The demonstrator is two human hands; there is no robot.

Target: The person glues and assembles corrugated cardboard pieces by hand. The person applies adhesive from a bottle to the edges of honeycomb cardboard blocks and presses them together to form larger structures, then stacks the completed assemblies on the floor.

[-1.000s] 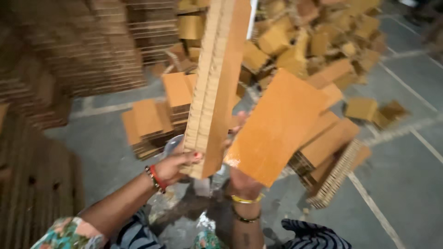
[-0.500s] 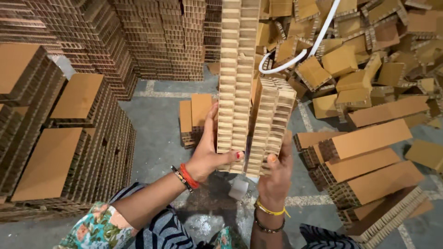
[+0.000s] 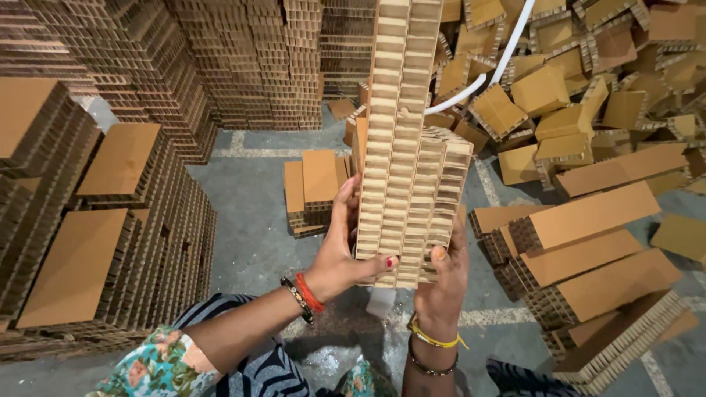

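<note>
In the centre of the frame the person holds two honeycomb cardboard slabs edge-on to the camera, so that the open cells show. The long slab [image 3: 393, 132] stands almost upright in the picture: its long axis runs from the hands up to the top edge of the frame, and its far end points up and away. The short slab [image 3: 445, 198] lies flat against its right side, with the same direction, and ends about the middle of the frame.

The left hand [image 3: 346, 254] grips the lower end of the long slab from the left, fingers along its side and the thumb across the cell face. The right hand [image 3: 441, 283] closes around the bottom of the short slab from below, thumb on the front.

Under them is the grey concrete floor [image 3: 250, 220]. A small stack of boards [image 3: 316, 187] stands just left of the slabs, tall stacks [image 3: 110, 220] fill the left side, and a loose pile [image 3: 588, 95] lies in the upper right, crossed by a white hose [image 3: 507, 55].
</note>
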